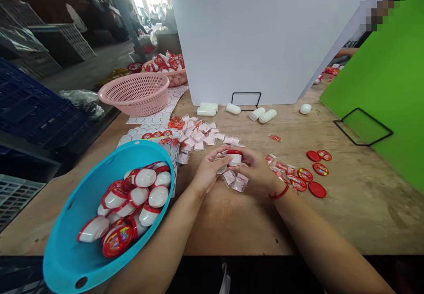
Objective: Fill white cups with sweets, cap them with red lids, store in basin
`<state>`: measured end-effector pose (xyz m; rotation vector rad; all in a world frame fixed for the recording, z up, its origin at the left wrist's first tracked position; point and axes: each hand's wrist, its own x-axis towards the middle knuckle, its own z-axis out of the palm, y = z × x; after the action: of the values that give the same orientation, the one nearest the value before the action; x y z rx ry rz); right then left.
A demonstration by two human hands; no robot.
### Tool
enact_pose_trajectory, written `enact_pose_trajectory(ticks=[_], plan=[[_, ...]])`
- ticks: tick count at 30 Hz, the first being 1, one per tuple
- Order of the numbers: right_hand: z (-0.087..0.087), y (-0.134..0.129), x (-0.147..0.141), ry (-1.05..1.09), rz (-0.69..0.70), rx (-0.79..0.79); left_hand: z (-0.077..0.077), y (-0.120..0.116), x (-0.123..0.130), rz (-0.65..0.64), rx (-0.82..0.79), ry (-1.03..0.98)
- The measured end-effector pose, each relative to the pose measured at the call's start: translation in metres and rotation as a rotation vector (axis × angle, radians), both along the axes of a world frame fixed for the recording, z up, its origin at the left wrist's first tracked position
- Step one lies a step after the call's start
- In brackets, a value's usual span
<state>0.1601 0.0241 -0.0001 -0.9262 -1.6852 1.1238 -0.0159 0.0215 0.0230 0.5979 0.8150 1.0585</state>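
Over the middle of the table, a small white plastic cup with a red lid [235, 157] is between my two hands. The fingers of my left hand [209, 169] are closed, with the thumb on the cup's left side. A pale, rounded piece [221, 165] also shows under that thumb; its kind is unclear. My right hand [256, 166] is wrapped round the cup from the right, fingers at the lid and thumb below. Small pink-white sachets [239, 182] lie just under the hands. Loose red lids [317, 190], some with printed tops, lie to the right.
A blue basin [56, 258] of red-lidded cups stands at left. Behind are a pink basket [132, 93], a sachet pile [198, 135] and stacked white cups [267, 116]. A white panel [251, 37] and a green panel [384, 95] stand on wire feet.
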Motion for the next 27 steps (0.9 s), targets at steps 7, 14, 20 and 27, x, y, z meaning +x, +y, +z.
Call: enact_pose_trajectory(ticks=[7,14,20,27], plan=[[0.002,-0.005,0.001,-0.073,-0.051,0.093,-0.007,0.002,0.002,0.018,0.011,0.000],[0.008,-0.004,0.005,-0.096,-0.082,0.067,-0.005,0.000,0.004,-0.007,0.023,0.000],[0.002,0.001,0.005,0.086,-0.068,-0.067,-0.010,-0.001,0.008,0.072,0.066,0.066],[0.010,-0.003,-0.009,0.358,-0.059,-0.230,-0.009,-0.005,0.006,0.002,0.046,0.031]])
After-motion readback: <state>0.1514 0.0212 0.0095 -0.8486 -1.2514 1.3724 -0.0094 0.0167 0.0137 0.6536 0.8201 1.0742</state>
